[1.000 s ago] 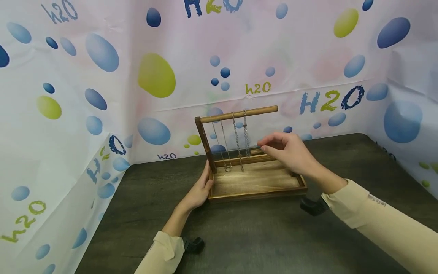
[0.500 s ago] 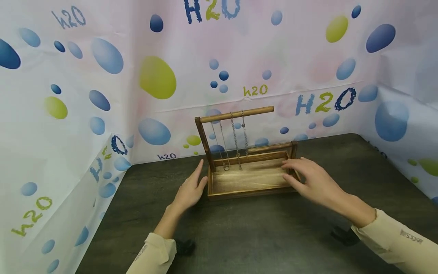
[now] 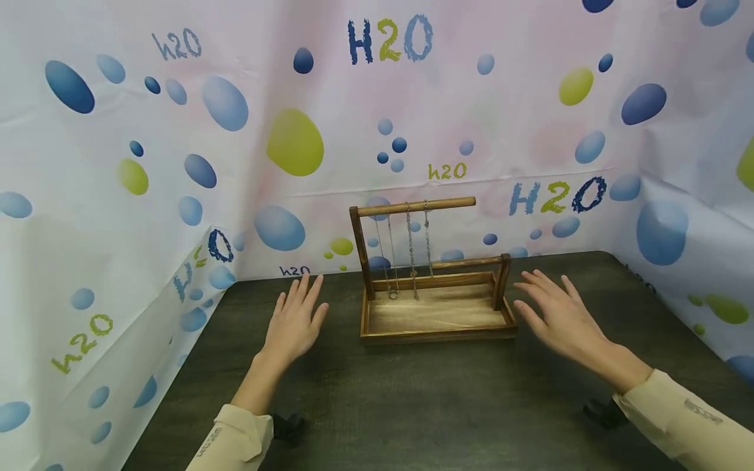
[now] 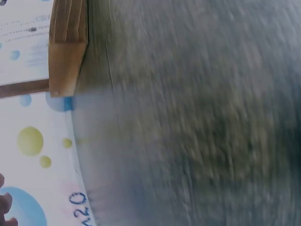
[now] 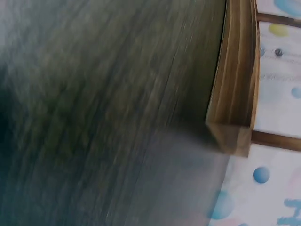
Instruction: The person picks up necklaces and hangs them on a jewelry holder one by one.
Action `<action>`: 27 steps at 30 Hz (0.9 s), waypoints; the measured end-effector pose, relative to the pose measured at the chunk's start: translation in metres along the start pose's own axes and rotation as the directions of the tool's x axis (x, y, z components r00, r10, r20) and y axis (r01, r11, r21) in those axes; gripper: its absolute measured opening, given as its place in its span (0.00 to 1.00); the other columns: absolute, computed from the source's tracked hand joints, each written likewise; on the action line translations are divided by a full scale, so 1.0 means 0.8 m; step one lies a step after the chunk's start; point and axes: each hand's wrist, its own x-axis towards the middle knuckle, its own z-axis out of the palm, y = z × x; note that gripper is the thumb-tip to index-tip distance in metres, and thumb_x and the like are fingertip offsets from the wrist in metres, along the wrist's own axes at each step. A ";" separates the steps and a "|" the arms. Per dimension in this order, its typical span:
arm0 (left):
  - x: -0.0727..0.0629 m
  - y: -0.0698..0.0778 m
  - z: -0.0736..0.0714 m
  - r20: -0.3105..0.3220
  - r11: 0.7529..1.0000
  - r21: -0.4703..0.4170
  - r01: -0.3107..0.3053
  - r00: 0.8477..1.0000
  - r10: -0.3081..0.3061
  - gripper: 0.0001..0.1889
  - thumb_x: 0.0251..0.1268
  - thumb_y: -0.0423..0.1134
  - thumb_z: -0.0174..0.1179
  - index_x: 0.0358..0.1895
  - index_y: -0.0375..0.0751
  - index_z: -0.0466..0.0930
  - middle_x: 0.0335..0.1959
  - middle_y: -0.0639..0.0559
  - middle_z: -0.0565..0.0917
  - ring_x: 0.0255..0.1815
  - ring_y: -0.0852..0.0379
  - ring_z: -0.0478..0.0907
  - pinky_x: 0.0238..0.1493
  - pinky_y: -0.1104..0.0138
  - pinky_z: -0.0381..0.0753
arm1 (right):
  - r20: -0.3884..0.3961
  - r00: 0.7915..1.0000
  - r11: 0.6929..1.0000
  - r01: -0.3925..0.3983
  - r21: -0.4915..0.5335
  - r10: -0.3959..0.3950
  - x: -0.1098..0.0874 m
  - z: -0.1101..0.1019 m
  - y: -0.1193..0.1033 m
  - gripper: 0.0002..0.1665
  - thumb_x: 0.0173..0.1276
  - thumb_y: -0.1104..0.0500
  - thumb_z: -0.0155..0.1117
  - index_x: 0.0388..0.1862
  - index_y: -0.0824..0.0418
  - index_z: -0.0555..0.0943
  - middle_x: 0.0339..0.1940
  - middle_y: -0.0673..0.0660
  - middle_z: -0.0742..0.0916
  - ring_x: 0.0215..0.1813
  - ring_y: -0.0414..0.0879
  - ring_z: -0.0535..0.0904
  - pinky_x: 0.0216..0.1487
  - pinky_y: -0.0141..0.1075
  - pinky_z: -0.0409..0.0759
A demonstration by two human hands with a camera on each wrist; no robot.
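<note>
A wooden jewelry stand (image 3: 436, 335) with a shallow tray base stands on the dark table. From its upper bar (image 3: 450, 203) hang a thin necklace (image 3: 393, 295) with a ring-shaped pendant, a thicker chain (image 3: 411, 248) and a shorter chain (image 3: 428, 242). To the left of the stand, apart from it, my left hand (image 3: 292, 327) hovers with fingers spread and holds nothing. My right hand (image 3: 559, 320) is just right of the tray, its fingers extended and nothing in them. Both wrist views show a corner of the wooden tray (image 4: 68, 61), (image 5: 235, 80); only fingertips (image 4: 4, 202) enter the left one.
A lower bar (image 3: 465, 263) runs along the back of the stand from a short post (image 3: 501, 281) at its right. Behind the table (image 3: 436, 405) hangs a white backdrop (image 3: 347, 157) with blue and green spots, folding along the left and right sides.
Both hands have drawn away from the stand, the left one leftward off its side, the right one rightward and down from near the chains. The chains still hang on the bar.
</note>
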 end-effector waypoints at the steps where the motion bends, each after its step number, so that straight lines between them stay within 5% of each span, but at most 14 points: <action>1: 0.001 -0.004 0.002 0.007 1.000 -0.003 0.013 1.000 -0.012 0.34 0.83 0.53 0.41 0.83 0.51 0.43 0.82 0.41 0.43 0.81 0.39 0.39 0.76 0.42 0.36 | 0.005 1.000 1.000 -0.014 0.001 0.014 0.000 0.004 0.005 0.26 0.77 0.54 0.60 0.66 0.68 0.76 0.71 0.72 0.71 0.75 0.67 0.61 0.74 0.65 0.41; 13: -0.006 -0.031 0.034 0.110 0.992 0.000 0.128 0.986 -0.127 0.35 0.83 0.57 0.35 0.84 0.53 0.34 0.82 0.41 0.34 0.81 0.36 0.31 0.73 0.37 0.29 | 0.191 0.964 0.983 -0.176 -0.052 0.182 -0.008 0.022 0.036 0.42 0.82 0.42 0.48 0.80 0.70 0.56 0.81 0.72 0.50 0.80 0.67 0.41 0.70 0.68 0.23; 27: 0.014 -0.020 0.037 0.155 0.992 -0.019 0.126 0.980 -0.121 0.35 0.83 0.58 0.35 0.84 0.53 0.36 0.82 0.41 0.37 0.81 0.38 0.32 0.74 0.38 0.28 | 0.199 0.963 0.983 -0.168 -0.072 0.179 0.005 0.025 0.046 0.44 0.82 0.40 0.45 0.82 0.68 0.51 0.82 0.68 0.47 0.81 0.63 0.38 0.71 0.64 0.19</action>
